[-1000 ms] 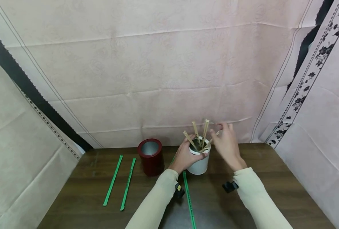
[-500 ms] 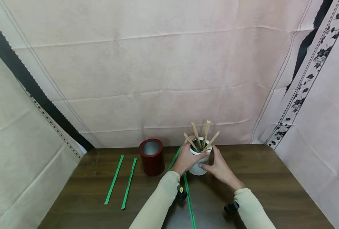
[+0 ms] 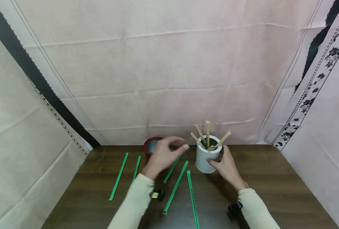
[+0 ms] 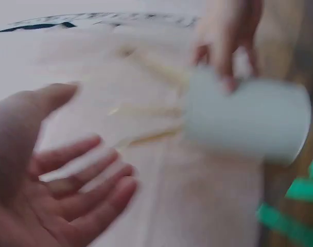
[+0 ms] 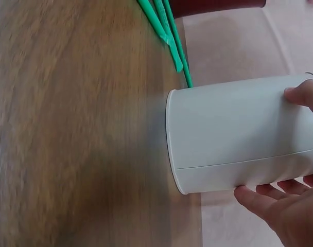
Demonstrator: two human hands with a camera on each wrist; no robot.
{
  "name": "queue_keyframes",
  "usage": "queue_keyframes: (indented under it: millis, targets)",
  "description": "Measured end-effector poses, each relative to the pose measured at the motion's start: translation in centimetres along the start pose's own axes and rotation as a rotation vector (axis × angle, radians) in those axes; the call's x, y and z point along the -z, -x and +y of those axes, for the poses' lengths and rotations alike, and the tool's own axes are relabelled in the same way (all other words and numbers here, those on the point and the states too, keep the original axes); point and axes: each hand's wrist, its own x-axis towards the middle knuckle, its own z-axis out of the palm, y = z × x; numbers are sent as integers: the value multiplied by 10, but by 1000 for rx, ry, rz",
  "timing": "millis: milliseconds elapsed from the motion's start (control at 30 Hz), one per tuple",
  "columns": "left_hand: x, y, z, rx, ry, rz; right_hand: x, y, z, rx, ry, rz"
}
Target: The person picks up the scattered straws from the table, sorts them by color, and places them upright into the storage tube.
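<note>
On the table stands a white can (image 3: 205,160), upright, with several pale yellow strips (image 3: 207,132) leaning out of its mouth. My right hand (image 3: 227,168) holds the can from its right side, thumb on the near face and fingers round the far side, as the right wrist view also shows. My left hand (image 3: 165,156) is in the air left of the can, holding nothing, its fingers loosely bent and spread from the thumb. Behind that hand a dark red can (image 3: 147,147) is mostly hidden. Several flat green strips (image 3: 176,189) lie apart on the wood below and beside the left hand.
The brown wooden table (image 3: 258,178) ends at the back against a pale cloth wall (image 3: 172,79). More cloth hangs at both sides. The left forearm passes over part of one green strip (image 3: 137,168).
My left hand has let go of the white can and moved left, in front of the red can. My right hand has come down from the strips and taken hold of the can.
</note>
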Motion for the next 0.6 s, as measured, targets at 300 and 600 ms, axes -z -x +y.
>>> queue_keyframes:
  millis: [300, 600]
  targets:
    - [40, -2, -108, -7, -94, 43, 13, 3, 13, -46, 35, 71]
    - [22, 7, -130, 91, -137, 90, 8, 9, -2, -116, 261, -91]
